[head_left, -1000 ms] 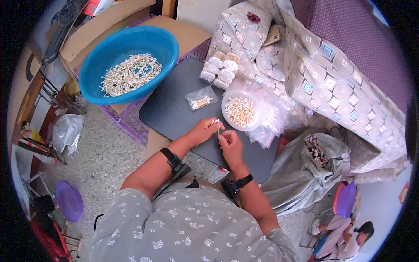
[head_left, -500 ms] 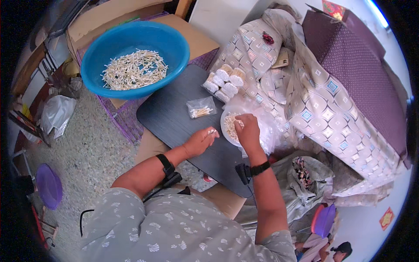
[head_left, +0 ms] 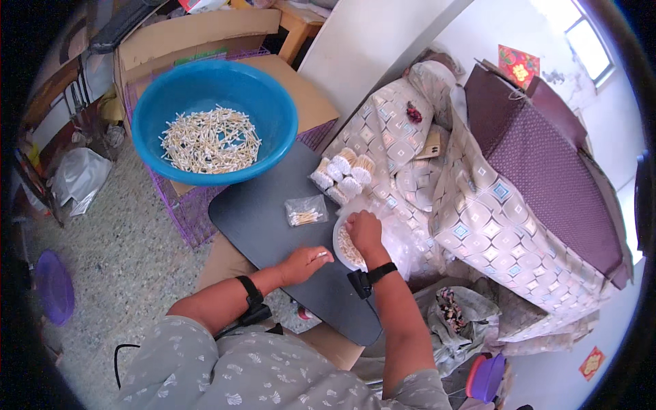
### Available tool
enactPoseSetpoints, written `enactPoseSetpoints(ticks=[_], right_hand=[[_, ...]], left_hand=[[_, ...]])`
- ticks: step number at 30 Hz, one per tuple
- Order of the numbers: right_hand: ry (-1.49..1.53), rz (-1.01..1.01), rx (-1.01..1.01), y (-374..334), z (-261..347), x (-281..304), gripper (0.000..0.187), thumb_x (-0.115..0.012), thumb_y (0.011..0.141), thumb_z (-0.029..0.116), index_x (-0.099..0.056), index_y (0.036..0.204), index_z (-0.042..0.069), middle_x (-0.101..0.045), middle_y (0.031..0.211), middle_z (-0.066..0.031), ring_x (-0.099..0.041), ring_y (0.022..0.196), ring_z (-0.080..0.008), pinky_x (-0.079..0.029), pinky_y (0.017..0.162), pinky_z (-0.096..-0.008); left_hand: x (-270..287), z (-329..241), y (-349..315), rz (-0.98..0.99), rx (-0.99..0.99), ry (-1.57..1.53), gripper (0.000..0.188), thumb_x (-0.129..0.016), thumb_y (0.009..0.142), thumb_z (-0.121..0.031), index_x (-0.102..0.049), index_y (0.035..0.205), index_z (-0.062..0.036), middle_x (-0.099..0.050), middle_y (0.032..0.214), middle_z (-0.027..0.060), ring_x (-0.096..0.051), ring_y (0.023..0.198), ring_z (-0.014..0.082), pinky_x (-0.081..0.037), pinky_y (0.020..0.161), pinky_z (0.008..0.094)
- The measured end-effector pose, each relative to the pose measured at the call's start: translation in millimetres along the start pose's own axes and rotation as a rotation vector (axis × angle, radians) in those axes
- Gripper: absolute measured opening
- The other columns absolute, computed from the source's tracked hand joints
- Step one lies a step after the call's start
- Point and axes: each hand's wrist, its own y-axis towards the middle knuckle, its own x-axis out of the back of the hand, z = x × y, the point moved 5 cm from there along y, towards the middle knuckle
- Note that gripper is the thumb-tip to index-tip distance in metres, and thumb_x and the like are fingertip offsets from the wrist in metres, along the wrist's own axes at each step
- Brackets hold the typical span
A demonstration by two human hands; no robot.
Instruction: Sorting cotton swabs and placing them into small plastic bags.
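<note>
Lying jumbled as cotton swabs [head_left: 347, 249], white-tipped with pale tan sticks, inside a round white bowl [head_left: 336, 239]; partly hiding beneath the right hand [head_left: 365, 231]. Also poking out, as small white tips [head_left: 321, 255], from the curled left hand [head_left: 303, 265].

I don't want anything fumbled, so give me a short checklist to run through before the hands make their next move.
1. Left hand loaded: ok, white cotton swab tips show at its curled fingers.
2. Right hand clear of the white bowl: not ok, it is over it.
3. Right hand gripping a swab: cannot tell, what lies between its fingers does not show.
4. Loose swabs in the bowl: ok, some show beside the hand.
5. Small clear bag out of the way: ok, it lies on the black table, apart from both hands.
6. Clear bags beside the bowl open: cannot tell, they blur together.
</note>
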Motion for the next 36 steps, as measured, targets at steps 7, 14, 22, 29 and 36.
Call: enactPoseSetpoints(ticks=[7, 14, 22, 29, 36], right_hand=[[0.360, -0.267, -0.064, -30, -6, 50, 0.015, -0.063, 0.082, 0.021, -0.065, 0.086, 0.007, -0.061, 0.084, -0.0120, -0.060, 0.081, -0.0291, -0.048, 0.069, -0.0427], [1.129, -0.508, -0.276, -121, 17, 63, 0.012, -0.061, 0.089, 0.012, -0.062, 0.097, 0.003, -0.063, 0.086, -0.0062, -0.059, 0.073, -0.0123, -0.048, 0.063, -0.0245], [1.711, -0.496, -0.576, -172, 57, -9, 0.010, -0.058, 0.092, 0.012, -0.056, 0.098, 0.003, -0.064, 0.088, -0.0065, -0.060, 0.074, -0.0103, -0.050, 0.063, -0.0230], [1.877, -0.504, -0.650, -164, 49, -27, 0.010, -0.057, 0.093, 0.012, -0.056, 0.098, 0.004, -0.065, 0.088, -0.0065, -0.060, 0.073, -0.0104, -0.049, 0.062, -0.0226], [1.732, -0.433, -0.499, -177, 63, -45, 0.008, -0.057, 0.093, 0.012, -0.057, 0.092, 0.003, -0.061, 0.083, -0.0028, -0.056, 0.071, -0.0093, -0.048, 0.063, -0.0232]], left_hand=[[-3, 4, 0, 0.073, 0.132, -0.128, 0.024, -0.044, 0.097, -0.021, -0.061, 0.102, -0.0051, -0.049, 0.065, -0.0006, -0.047, 0.059, 0.0081, -0.041, 0.056, 0.0262], [-4, 11, -14, 0.070, 0.275, -0.187, 0.024, -0.047, 0.096, -0.023, -0.061, 0.105, -0.0063, -0.054, 0.071, -0.0003, -0.050, 0.064, 0.0102, -0.044, 0.061, 0.0284], [-7, 6, 0, 0.029, 0.106, 0.039, 0.019, -0.061, 0.089, -0.021, -0.063, 0.099, -0.0051, -0.062, 0.080, 0.0020, -0.052, 0.074, 0.0074, -0.045, 0.067, 0.0276], [-4, -7, 10, 0.074, 0.128, 0.066, 0.022, -0.061, 0.090, -0.024, -0.063, 0.099, -0.0040, -0.063, 0.079, 0.0037, -0.053, 0.073, 0.0090, -0.046, 0.067, 0.0289], [-9, -2, -14, 0.060, 0.104, 0.095, 0.029, -0.053, 0.094, -0.030, -0.064, 0.091, -0.0037, -0.063, 0.078, 0.0089, -0.056, 0.073, 0.0139, -0.046, 0.068, 0.0334]])
